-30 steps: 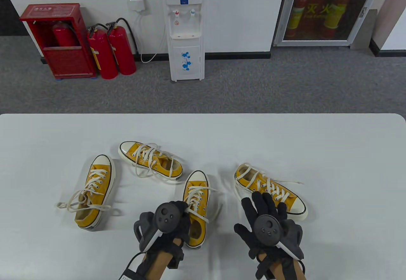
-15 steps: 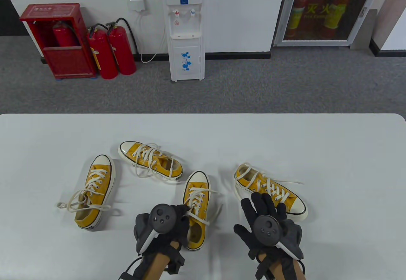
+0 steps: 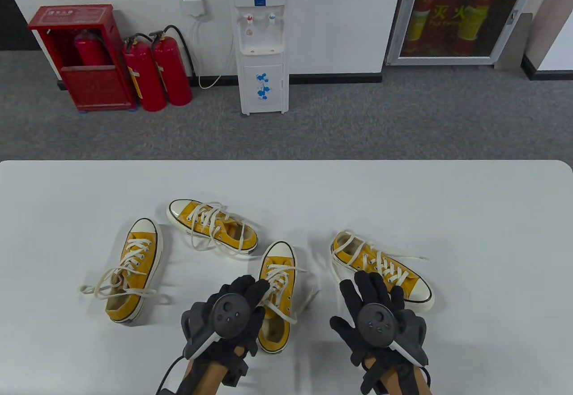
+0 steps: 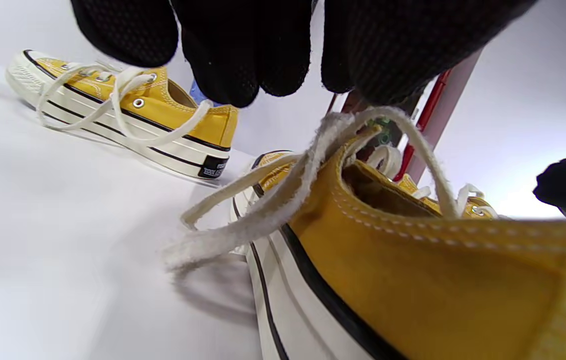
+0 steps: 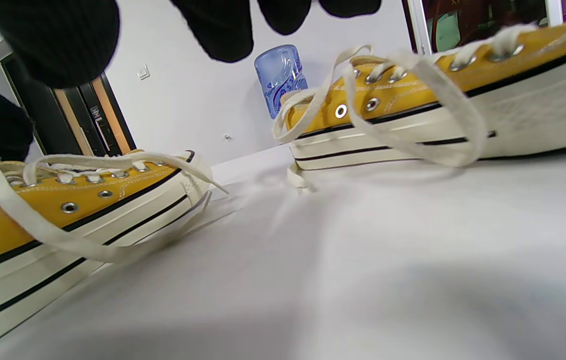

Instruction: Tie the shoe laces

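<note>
— What's nearest us?

— Both gloved hands, at the near edge of the white surface (image 3: 470, 216). The right hand (image 3: 378, 312) hangs with its fingers straight and spread, holding nothing, fingertips over the near side of the rightmost shoe (image 3: 380, 269).

— And the left hand (image 3: 237, 307)?

— It's at the middle shoe (image 3: 275, 296), fingers bent down over the laces (image 3: 280, 285) by the collar. In the left wrist view the fingertips (image 4: 243, 60) bunch just above a raised loop of lace (image 4: 363, 125), but whether they actually pinch it, I cannot tell.

— How does that middle shoe lie?

— Upright, heel towards us, white toe cap pointing away. One loose lace end trails off its right side onto the surface.

— The rightmost one?

— Just beyond the right hand, set at an angle with its toe to the near right, laces untied and one end stretched out to the right.

— Anything to the left?

— A third yellow shoe (image 3: 134, 274), well apart from the left hand, toe away, with its laces spilling out both sides. Farther back sits a fourth shoe (image 3: 212, 226), toe to the left, laces loose too.

— Beyond the surface?

— Grey carpet, then the wall: a white water dispenser (image 3: 262, 41) in the middle, two red fire extinguishers (image 3: 156, 70) and a red cabinet (image 3: 83, 55) at far left.
</note>
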The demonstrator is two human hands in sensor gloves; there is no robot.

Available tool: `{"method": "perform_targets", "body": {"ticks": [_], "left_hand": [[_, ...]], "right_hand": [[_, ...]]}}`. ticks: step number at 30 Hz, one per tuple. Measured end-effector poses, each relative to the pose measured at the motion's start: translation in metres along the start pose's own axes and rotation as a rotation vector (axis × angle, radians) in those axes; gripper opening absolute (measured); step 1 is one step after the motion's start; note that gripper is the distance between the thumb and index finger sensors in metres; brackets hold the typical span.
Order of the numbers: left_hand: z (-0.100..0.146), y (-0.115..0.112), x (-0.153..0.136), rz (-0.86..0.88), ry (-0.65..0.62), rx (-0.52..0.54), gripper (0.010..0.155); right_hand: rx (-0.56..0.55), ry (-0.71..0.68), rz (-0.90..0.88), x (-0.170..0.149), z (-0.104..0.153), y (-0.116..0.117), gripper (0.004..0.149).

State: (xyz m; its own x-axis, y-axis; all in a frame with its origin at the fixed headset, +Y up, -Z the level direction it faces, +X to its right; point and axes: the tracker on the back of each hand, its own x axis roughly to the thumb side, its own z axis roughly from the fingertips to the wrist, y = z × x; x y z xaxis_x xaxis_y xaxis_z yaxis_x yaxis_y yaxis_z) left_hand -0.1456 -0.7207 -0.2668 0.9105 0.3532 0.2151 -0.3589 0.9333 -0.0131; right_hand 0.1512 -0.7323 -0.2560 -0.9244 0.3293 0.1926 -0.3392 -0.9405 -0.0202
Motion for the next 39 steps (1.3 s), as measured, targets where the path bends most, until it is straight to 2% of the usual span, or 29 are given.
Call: {"method": "perform_targets", "body": {"ticks": [8, 13, 18, 30, 39], "left_hand": [[-0.004, -0.013, 0.005, -0.028, -0.020, -0.047, 0.058], [-0.006, -0.016, 0.003, -0.016, 0.006, 0.006, 0.050], [-0.005, -0.009, -0.001, 0.063, 0.043, 0.097, 0.041], [0.001, 0.026, -0.032, 0.541, 0.084, 0.153, 0.039], [0.003, 0.046, -0.052, 0.895, 0.089, 0.142, 0.040]], "right_hand": [[0.004, -0.002, 0.004, 0.001, 0.000, 0.001, 0.083], [0.007, -0.003, 0.005, 0.001, 0.000, 0.002, 0.082], [0.006, -0.004, 0.005, 0.001, 0.000, 0.002, 0.082], [0.003, -0.004, 0.000, 0.001, 0.000, 0.002, 0.082], [0.007, -0.001, -0.007, 0.000, -0.001, 0.002, 0.082]]}}
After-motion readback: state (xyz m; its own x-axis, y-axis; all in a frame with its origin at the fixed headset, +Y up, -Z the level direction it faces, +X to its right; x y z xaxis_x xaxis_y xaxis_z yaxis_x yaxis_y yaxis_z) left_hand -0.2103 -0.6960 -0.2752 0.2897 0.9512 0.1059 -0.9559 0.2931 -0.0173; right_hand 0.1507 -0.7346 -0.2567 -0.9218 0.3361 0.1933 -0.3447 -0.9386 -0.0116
